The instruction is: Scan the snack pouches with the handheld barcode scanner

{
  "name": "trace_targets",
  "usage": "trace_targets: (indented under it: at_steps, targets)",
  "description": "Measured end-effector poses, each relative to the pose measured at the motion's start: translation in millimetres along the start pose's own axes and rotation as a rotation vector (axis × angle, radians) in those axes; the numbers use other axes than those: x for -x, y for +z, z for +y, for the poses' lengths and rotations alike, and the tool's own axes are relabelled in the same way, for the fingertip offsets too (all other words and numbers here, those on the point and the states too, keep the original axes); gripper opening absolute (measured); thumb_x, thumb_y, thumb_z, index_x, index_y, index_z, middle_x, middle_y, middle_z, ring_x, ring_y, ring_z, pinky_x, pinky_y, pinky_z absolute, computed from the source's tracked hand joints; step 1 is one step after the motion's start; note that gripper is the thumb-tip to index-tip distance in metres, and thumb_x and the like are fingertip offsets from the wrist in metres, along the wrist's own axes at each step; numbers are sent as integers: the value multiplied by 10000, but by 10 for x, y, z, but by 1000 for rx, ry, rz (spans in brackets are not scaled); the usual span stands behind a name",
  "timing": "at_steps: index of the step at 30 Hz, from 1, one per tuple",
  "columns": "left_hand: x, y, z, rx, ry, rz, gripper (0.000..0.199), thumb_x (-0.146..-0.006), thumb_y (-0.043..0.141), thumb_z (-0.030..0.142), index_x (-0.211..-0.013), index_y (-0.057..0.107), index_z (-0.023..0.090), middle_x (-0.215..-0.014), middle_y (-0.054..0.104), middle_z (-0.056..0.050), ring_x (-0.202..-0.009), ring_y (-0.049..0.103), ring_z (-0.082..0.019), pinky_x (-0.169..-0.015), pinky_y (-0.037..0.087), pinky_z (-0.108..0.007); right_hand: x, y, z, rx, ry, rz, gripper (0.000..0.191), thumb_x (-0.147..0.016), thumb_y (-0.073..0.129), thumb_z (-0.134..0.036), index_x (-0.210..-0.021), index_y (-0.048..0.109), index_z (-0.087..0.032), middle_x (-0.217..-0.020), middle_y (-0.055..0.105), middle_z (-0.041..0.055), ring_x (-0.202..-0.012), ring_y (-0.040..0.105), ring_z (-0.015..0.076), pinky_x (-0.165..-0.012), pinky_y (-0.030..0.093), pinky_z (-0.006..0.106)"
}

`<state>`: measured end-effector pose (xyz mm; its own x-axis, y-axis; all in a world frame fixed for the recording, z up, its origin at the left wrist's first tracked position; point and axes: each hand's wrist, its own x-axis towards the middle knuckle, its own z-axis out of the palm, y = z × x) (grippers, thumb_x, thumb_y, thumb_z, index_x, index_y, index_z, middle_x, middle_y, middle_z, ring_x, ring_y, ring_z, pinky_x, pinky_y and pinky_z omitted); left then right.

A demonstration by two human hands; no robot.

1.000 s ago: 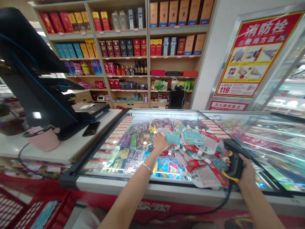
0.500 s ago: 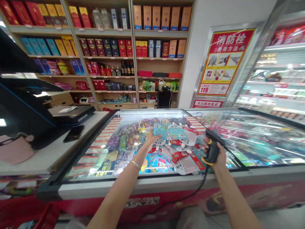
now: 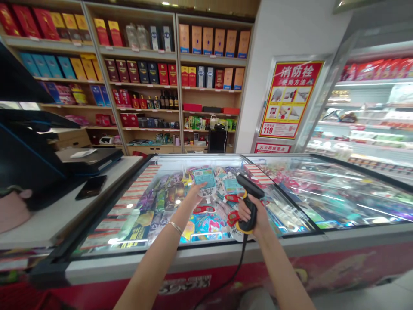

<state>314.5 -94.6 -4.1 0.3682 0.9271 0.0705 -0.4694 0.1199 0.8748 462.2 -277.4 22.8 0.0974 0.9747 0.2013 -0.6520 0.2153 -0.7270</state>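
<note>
Wooden shelving (image 3: 138, 51) stocked with boxed liquor occupies the upper left and center of the frame. Red fire-hydrant poster (image 3: 289, 100) mounted on white pillar (image 3: 277, 34), upper right. Chilled display case (image 3: 371, 82) at far right. Counter (image 3: 58, 219) at left bears a phone (image 3: 90, 187). Glass-topped freezer (image 3: 193, 258) spans the lower frame.

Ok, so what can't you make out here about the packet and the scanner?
Head view:
- Print on the packet in the left hand: too small and blurred to read.
- The barcode scanner's grip: mostly hidden by the right hand.
- Goods in the right side of the chest freezer: obscured by glare on the glass.
- Black terminal: cut off by the left edge.
</note>
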Motion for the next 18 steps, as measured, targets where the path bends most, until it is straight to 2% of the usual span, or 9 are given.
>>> trace_targets:
  at_steps: [4, 7, 10, 14, 18]
  targets:
    - [-3, -341, 308, 90, -86, -56, 492, -647, 748, 251, -1107, 595, 166, -962, 710, -102, -959, 667, -286, -840, 540, -461, -250, 321, 323, -33, 70, -107, 201, -786, 632, -370, -825, 581, -180, -437, 363, -102, -331, 249, 46, -333, 264, 165]
    - [15, -701, 531, 42, -41, 7, 467, -647, 755, 267, -1079, 600, 183, -927, 714, -78, -933, 674, -267, -814, 551, -420, -500, 546, 537, -11, 141, -166, 210, -781, 643, -374, -809, 575, -177, -428, 384, -100, -327, 275, 49, -335, 263, 174]
    - [12, -1045, 666, -19, 27, 101, 486, -631, 770, 292, -1073, 598, 186, -876, 715, -46, -913, 676, -261, -793, 552, -395, -806, 699, 740, 40, 219, -217, 227, -765, 655, -386, -793, 576, -175, -426, 410, -94, -326, 303, 57, -331, 258, 186]
    - [-59, -1428, 737, -48, 176, 290, 542, -593, 772, 294, -1091, 593, 176, -871, 715, -50, -883, 681, -256, -790, 548, -401, -1197, 705, 1052, 61, 367, -278, 249, -746, 654, -403, -714, 556, -176, -404, 403, -89, -322, 288, 58, -328, 232, 190]
    - [-140, -1683, 779, -106, 338, 392, 526, -582, 751, 308, -1074, 613, 186, -881, 713, -55, -918, 672, -240, -839, 529, -392, -1332, 567, 1335, -9, 454, -304, 292, -743, 646, -421, -648, 518, -177, -390, 358, -93, -320, 256, 49, -330, 205, 188]
